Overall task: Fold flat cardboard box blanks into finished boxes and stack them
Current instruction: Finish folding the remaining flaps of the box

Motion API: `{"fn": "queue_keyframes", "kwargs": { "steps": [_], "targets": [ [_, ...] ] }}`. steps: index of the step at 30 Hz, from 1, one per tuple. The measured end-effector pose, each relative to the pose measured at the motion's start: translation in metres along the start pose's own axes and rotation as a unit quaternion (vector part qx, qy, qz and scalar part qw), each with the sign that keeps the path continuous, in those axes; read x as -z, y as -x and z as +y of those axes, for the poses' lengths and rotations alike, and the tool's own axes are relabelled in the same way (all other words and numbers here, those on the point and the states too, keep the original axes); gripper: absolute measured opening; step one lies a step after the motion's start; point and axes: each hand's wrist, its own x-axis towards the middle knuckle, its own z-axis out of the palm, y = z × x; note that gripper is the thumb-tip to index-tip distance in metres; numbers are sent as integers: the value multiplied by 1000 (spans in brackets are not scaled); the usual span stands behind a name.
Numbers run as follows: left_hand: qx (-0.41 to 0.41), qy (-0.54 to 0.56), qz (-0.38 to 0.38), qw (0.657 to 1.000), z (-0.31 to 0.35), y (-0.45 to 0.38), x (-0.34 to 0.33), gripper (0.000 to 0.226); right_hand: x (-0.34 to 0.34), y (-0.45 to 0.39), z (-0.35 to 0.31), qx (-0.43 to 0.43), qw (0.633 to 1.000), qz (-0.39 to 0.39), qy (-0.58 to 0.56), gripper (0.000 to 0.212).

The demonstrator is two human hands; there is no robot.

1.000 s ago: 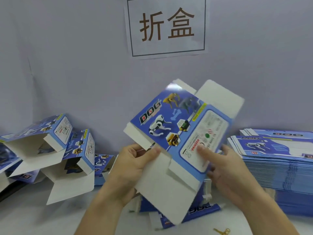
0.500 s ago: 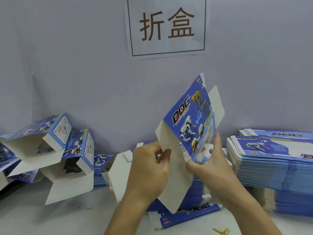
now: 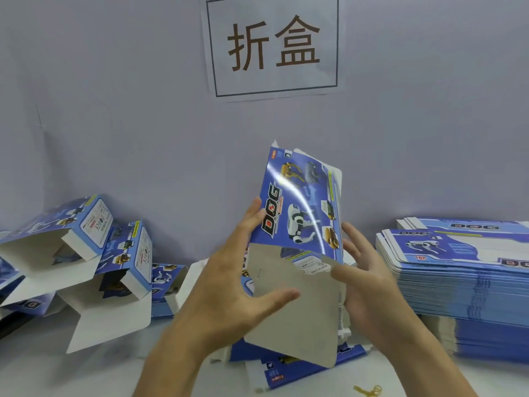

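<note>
DOG box blank [image 3: 297,207] is held upright below the wall sign [image 3: 273,44]. Left hand [image 3: 234,285] is spread, fingers straight against it; right hand [image 3: 363,282] pinches its white flap [image 3: 297,319].
</note>
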Motion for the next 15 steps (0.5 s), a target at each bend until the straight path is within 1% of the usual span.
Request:
{"fn": "queue_keyframes", "kwargs": {
  "steps": [1,2,3,4,5,6,7,8,9,10,11,12,14,15],
  "targets": [
    [10,21,2,1000,3,0,-3,93,-4,2,-4,-24,999,-6,-41,71],
    [15,32,7,999,7,-1,-7,92,-3,4,-3,-20,998,15,-55,65],
    [14,32,11,999,10,-2,-13,90,-2,4,-5,-45,990,72,-115,49],
    [11,26,14,1000,11,-3,-19,88,-1,8,-10,-60,974,82,-201,34],
    [12,18,17,1000,12,-4,-23,86,0,11,-11,-63,967,92,-230,27],
    [18,17,27,999,13,-5,-25,83,4,11,-10,-47,971,84,-218,24],
    [27,25,44,998,12,-6,-24,80,4,11,-13,-35,973,64,-220,30],
    [33,36,65,997,10,-6,-23,76,-2,10,-16,-9,987,36,-156,53],
    [32,44,84,995,9,-6,-21,72,-6,8,-24,-18,984,-2,-175,66],
    [29,56,100,993,7,-6,-20,70,-6,6,-25,-19,989,15,-148,63],
    [31,77,113,990,7,-7,-20,68,-3,4,-23,8,995,42,-88,56],
    [40,110,130,985,7,-7,-23,63,-4,4,-20,0,997,47,-65,56],
    [61,164,197,965,10,-7,-27,43,-13,0,-17,-36,998,41,-31,66],
    [73,179,240,952,9,-8,-28,38,-14,-1,-13,-37,998,48,0,71]
  ]
}}
